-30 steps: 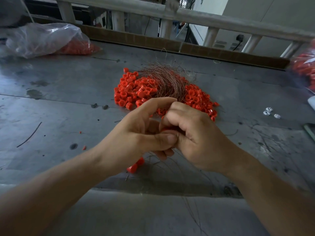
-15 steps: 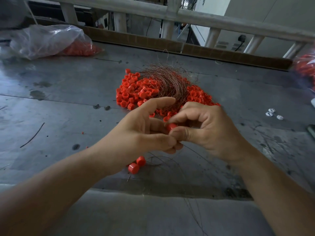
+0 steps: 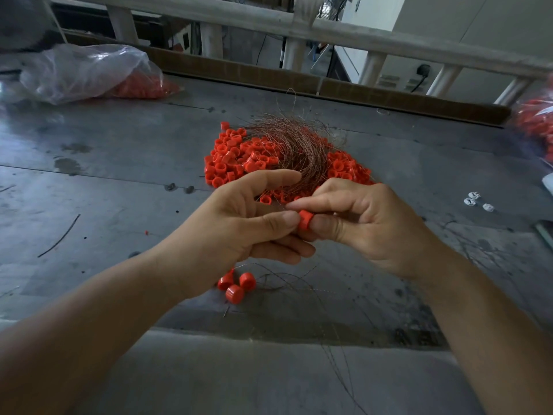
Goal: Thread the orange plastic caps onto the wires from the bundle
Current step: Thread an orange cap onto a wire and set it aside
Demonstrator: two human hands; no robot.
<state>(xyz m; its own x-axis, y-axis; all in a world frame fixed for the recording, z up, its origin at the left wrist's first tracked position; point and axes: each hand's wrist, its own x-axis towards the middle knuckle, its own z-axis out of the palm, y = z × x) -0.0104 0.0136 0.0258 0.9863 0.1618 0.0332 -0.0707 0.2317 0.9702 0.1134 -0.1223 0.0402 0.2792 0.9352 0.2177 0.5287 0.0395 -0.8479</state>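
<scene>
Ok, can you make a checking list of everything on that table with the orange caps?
Surface: grey metal table, stained and scuffed.
Job's things: cap pile with wire bundle lying on it; three loose caps near the front edge.
Clutter: plastic bag far left; white bits at right; stray wire at left.
Hands: right hand fingers pinch a single cap; left hand thumb touches it, wire grip unclear.
Cables: black cord at a wall socket behind.
Surroundings: wooden railing, cardboard strip along the far edge.
</scene>
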